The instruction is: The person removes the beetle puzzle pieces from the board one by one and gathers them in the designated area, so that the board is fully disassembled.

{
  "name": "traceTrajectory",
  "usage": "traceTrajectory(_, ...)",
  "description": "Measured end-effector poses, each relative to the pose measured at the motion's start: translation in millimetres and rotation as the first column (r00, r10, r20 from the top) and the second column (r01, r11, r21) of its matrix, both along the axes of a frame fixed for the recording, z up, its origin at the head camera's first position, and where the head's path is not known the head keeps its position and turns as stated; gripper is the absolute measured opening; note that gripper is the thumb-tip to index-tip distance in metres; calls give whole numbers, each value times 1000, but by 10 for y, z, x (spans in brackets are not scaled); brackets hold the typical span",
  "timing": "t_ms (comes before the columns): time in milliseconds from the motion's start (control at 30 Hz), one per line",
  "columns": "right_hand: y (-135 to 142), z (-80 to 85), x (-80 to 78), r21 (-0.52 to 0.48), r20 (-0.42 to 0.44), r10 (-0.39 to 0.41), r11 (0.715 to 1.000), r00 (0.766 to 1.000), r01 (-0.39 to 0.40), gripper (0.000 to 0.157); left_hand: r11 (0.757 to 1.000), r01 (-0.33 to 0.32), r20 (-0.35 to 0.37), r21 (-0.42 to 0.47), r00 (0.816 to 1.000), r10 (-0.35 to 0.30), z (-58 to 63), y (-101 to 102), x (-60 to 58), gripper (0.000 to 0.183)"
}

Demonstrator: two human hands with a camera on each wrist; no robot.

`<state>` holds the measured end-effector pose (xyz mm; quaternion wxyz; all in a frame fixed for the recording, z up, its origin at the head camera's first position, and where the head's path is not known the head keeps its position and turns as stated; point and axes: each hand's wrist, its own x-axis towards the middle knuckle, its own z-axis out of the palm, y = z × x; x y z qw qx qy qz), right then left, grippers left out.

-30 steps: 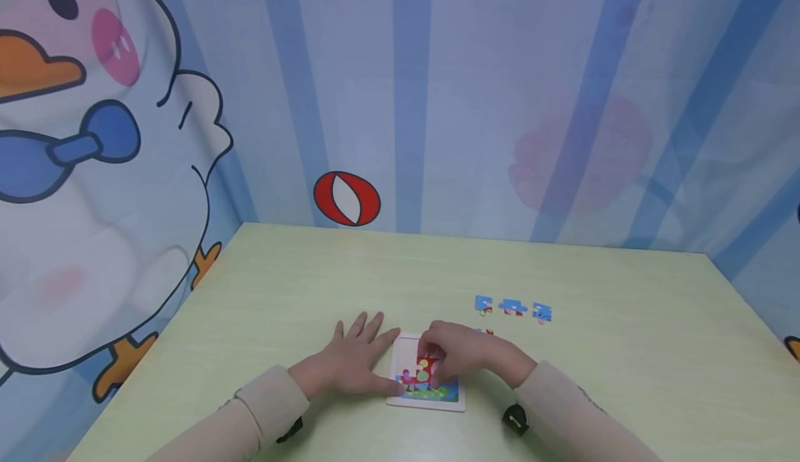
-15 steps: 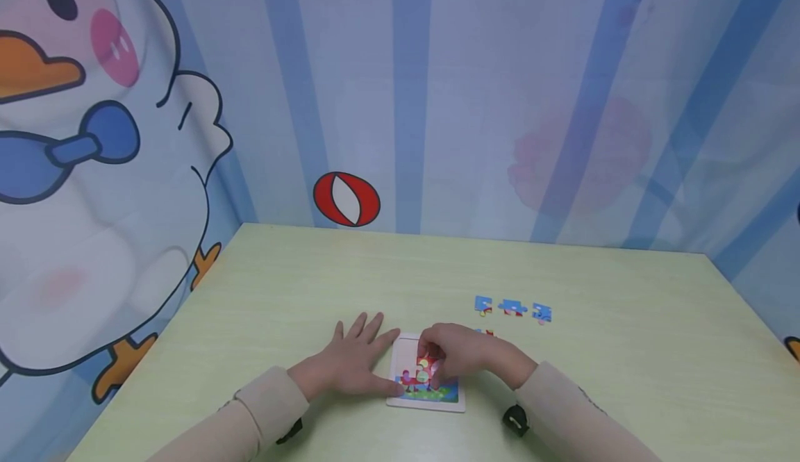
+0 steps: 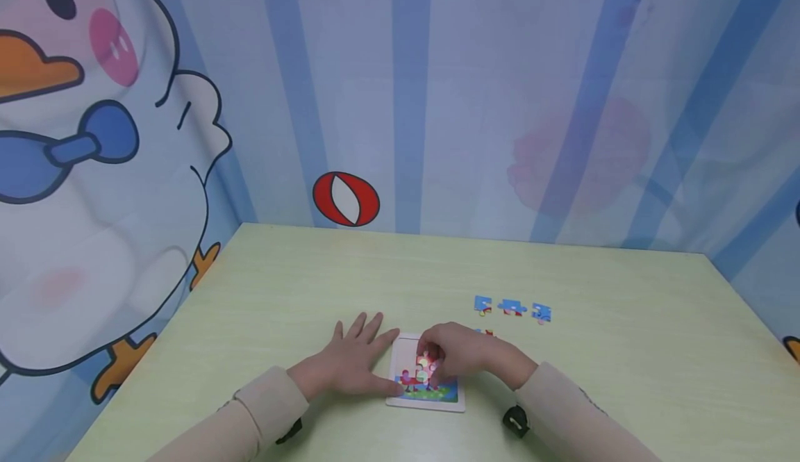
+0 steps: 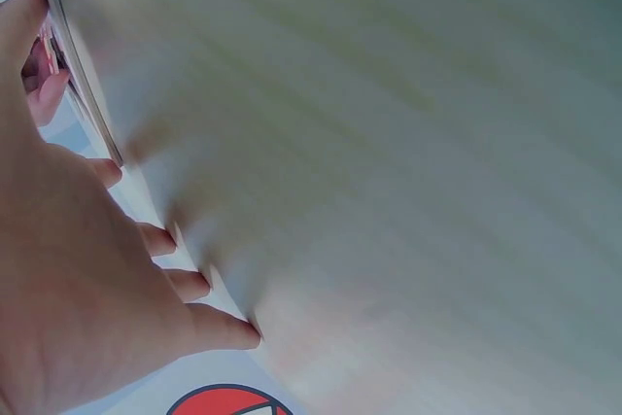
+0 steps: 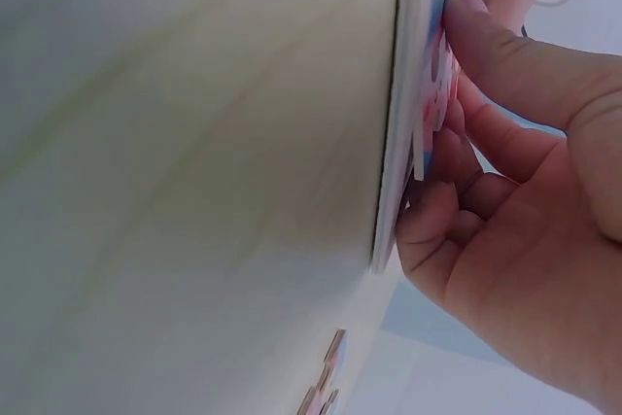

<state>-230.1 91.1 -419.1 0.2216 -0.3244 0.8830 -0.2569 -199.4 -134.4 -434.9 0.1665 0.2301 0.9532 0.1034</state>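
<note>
A small jigsaw tray [image 3: 405, 348] lies in front of me, its lower part filled with a colourful picture and its upper left bare. My left hand [image 3: 346, 365] rests spread beside it, thumb over the lower left corner and index fingertip at the upper left edge. Over the right side of the tray, my right hand [image 3: 459, 347] pinches a red puzzle piece [image 3: 426, 360] between thumb and curled fingers. The right wrist view shows the piece's edge [image 5: 421, 148] standing slightly proud of the tray. Part of the picture is hidden under this hand.
Beyond the right hand lie three blue puzzle pieces in a row: a left piece [image 3: 483, 303], a middle piece [image 3: 512, 307] and a right piece [image 3: 542, 312]. Another piece [image 3: 489, 333] shows partly behind the right wrist. A printed cloth [image 3: 469, 101] hangs behind the table [image 3: 300, 274].
The red piece under my right fingers has shifted slightly in tilt and now catches more light. My right hand dipped very slightly; my left hand stays still.
</note>
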Motion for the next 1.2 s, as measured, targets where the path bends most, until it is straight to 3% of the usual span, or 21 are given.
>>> traceTrajectory(600,-2,3,9,15,-7,-14,1000,1000,14,28,1000,-12,2,1,1000,12,-1,4,-12,94)
traceTrajectory(1200,95,-4,-2,-92,95,5,996,995,4,15,1000,-23,25,-2,999,23,35,13,-5,94)
